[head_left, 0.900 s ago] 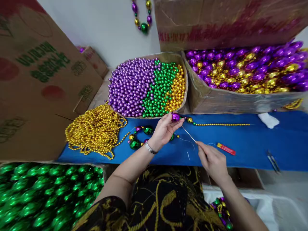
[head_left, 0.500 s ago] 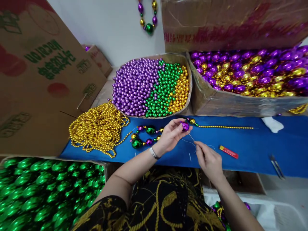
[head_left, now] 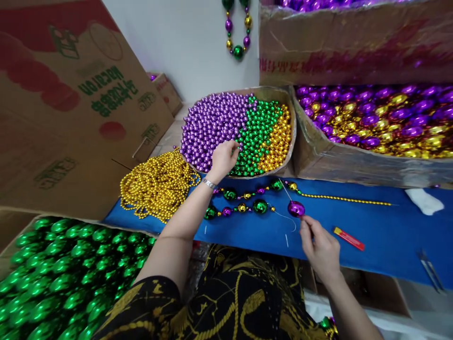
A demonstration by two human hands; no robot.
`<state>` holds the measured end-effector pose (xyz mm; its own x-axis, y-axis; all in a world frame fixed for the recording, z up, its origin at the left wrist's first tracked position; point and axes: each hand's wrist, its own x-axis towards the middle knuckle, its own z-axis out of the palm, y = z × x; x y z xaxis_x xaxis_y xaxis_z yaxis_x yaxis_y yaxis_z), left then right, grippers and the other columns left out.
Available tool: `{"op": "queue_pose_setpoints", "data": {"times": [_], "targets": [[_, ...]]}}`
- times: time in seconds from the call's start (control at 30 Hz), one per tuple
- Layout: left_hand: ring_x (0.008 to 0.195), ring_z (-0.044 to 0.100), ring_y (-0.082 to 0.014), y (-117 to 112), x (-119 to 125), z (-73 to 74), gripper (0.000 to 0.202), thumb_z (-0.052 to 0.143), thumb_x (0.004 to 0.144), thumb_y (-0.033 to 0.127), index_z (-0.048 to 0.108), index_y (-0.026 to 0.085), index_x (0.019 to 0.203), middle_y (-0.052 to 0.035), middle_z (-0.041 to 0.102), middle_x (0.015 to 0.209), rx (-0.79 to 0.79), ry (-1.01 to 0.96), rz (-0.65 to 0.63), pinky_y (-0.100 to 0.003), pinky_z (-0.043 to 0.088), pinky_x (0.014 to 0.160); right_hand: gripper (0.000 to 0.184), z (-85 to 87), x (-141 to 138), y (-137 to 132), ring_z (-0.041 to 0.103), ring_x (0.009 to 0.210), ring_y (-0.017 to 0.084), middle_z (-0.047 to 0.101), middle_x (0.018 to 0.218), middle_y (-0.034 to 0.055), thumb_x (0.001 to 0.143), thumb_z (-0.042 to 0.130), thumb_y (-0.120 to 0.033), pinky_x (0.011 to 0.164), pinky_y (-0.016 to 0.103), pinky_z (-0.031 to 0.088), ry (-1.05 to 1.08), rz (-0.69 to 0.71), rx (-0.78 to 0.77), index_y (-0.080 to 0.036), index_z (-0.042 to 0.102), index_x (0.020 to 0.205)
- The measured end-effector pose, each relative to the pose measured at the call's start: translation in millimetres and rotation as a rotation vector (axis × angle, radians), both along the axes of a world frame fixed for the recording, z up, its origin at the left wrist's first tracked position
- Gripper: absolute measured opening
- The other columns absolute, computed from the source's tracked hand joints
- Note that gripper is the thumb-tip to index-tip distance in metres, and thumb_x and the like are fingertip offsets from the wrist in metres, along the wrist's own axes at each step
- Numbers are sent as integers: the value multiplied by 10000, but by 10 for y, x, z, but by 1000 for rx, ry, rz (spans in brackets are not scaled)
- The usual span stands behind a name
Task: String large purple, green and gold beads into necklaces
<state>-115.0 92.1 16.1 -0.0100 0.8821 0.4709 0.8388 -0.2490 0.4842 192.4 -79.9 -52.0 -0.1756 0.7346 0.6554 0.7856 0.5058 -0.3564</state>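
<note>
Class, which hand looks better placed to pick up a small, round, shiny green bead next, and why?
Left hand, likely: it is at the small, round, shiny green beads. The right hand, farther away, holds a thin needle carrying a shiny, oval purple bead.

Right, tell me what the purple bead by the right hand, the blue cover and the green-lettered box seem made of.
Purple bead: probably plastic, shiny metallic coat; it shows mirror-like highlights.
Blue cover: perhaps cloth or felt; it looks matte.
Green-lettered box: most likely cardboard, dull finish; flat, brown, printed panel.
</note>
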Motion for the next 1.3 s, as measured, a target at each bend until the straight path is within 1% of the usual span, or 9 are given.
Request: {"op": "queue_pose_setpoints", "data": {"times": [0.2, 0.43, 0.57, 0.67, 0.77, 0.87, 1.0, 1.07, 1.3], "targets": [[938, 613, -217, 166, 439, 78, 176, 524, 941, 228, 677, 174, 1010, -77, 707, 980, -51, 301, -210, -350, 475, 851, 161, 1, 19, 24, 730, 708, 167, 757, 895, 91, 964, 548, -189, 738, 247, 579, -12, -20, 26, -124, 633, 1085], [1064, 561, -310, 505, 836, 123, 251, 493, 953, 241, 647, 138, 1123, -156, 646, 1077, -167, 557, -84, -365, 482, 762, 168, 18, 21, 2, 731, 704, 165, 758, 909, 90, 959, 552, -178, 724, 245, 586, 10, -32, 20, -128, 631, 1099], [1098, 533, -310, 612, 907, 103, 266, 454, 955, 165, 637, 149, 1148, -162, 605, 1165, -119, 595, -121, -342, 484, 718, 170, 18, 35, 2, 731, 693, 165, 762, 906, 80, 958, 553, -181, 725, 250, 594, 23, -38, 8, -144, 644, 1097], [1114, 526, -298, 673, 944, 77, 268, 433, 935, 74, 675, 145, 1027, -165, 617, 1134, -136, 530, -192, -332, 480, 734, 180, 38, 39, 14, 733, 702, 172, 764, 917, 74, 954, 554, -183, 736, 263, 600, 37, -42, 6, -159, 653, 1101], [1118, 537, -299, 657, 941, 61, 226, 462, 915, 50, 673, 126, 945, -175, 647, 1074, -111, 340, -198, -351, 478, 776, 176, 66, 35, 28, 733, 706, 178, 764, 917, 78, 952, 554, -180, 728, 272, 600, 43, -54, 5, -159, 654, 1097], [982, 603, -231, 476, 912, 73, 124, 526, 931, 146, 650, 144, 940, -125, 680, 967, -122, -111, -222, -330, 486, 776, 178, 93, 26, 48, 734, 716, 179, 764, 920, 74, 954, 548, -179, 728, 273, 598, 62, -60, 0, -164, 653, 1097], [780, 645, -139, 39, 915, 104, 181, 555, 938, 342, 631, 182, 977, -60, 694, 889, -449, -921, -447, -249, 484, 628, 172, 124, 10, 84, 738, 764, 179, 762, 943, 79, 952, 546, -171, 764, 270, 593, 75, -67, 8, -161, 649, 1089], [745, 647, -121, -158, 944, 104, 196, 628, 886, 369, 639, 184, 950, -49, 697, 871, -593, -1167, -525, -221, 471, 588, 167, 129, 2, 98, 738, 775, 179, 762, 940, 80, 956, 540, -176, 768, 269, 591, 65, -69, 12, -157, 648, 1083], [699, 638, -89, -399, 1042, 65, 275, 740, 794, 389, 651, 159, 915, -45, 711, 852, -744, -1352, -567, -188, 479, 584, 183, 101, -1, 107, 732, 743, 175, 765, 905, 64, 977, 515, -243, 729, 279, 597, 81, -92, -35, -176, 674, 1038]]}}
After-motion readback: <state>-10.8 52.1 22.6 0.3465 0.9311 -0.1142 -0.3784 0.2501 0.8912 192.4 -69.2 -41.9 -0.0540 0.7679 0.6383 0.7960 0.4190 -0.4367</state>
